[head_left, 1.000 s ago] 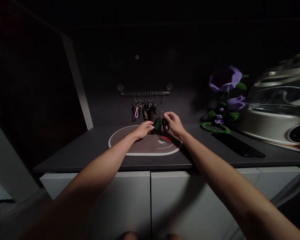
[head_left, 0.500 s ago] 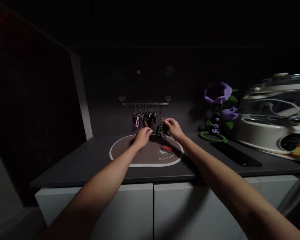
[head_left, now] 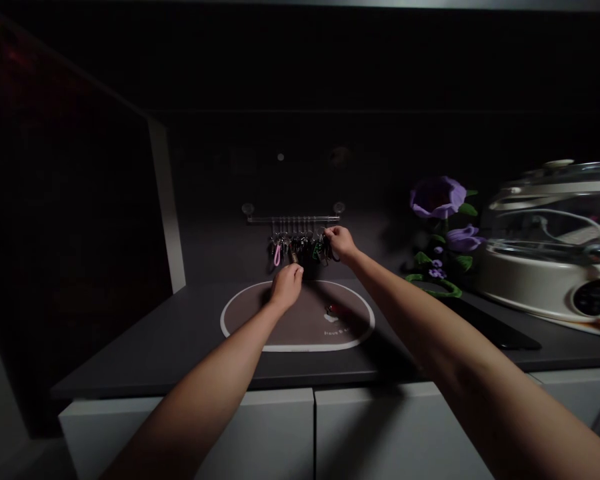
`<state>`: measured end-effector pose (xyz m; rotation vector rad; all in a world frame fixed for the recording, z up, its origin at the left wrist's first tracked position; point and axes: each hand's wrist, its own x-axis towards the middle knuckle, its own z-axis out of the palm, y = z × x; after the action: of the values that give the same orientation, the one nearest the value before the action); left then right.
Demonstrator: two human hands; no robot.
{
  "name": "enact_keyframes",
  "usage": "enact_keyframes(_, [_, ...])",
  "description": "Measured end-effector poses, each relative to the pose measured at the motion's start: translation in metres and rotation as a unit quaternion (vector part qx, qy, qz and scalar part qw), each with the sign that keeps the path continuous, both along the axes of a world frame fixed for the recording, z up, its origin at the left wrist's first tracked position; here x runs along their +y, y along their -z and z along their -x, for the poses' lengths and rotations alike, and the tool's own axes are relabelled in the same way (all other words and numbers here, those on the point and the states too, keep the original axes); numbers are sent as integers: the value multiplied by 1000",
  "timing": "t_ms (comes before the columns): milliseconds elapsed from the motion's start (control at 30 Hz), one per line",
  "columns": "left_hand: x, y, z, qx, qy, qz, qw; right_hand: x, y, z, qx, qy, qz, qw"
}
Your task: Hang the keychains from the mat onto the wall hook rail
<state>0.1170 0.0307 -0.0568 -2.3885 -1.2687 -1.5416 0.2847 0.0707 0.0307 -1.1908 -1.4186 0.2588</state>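
Surface [head_left: 130,353] of dark laminate is seen at the left, with a mat [head_left: 245,320] laid on it. Left grip [head_left: 286,287] is held above the mat's far edge, its fingers curled together; nothing can be made out in it. Just above, a pink strap [head_left: 277,255] and keys [head_left: 295,248] are hung from a rail [head_left: 293,219]. Right grip [head_left: 341,243] is pressed together, pinching a green-trimmed fob [head_left: 319,251], which is held among the hanging keys near the rail's right end. Hanging of the fob appears to be in hand; a hook would need to be engaged and the pinch released. Further right, purple flowers [head_left: 437,197] and a cooker [head_left: 550,247] are placed.
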Motion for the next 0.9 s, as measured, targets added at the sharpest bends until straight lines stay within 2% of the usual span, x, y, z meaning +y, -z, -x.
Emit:
enact_keyframes(267, [-4,-3,0,17,-16,-5,1000,12,-17,13,-45,97,14,994])
enact_keyframes(567, [-3,-3,0,25,-17,-3,1000,20,-15,18,-21,154,37,987])
enact_keyframes(700, [-1,-1,0,12,-14,-1,1000,23,-9,15,5,149,44,988])
enact_keyframes(900, [3,0,1,-26,15,23,999,32,5,9,35,105,40,993])
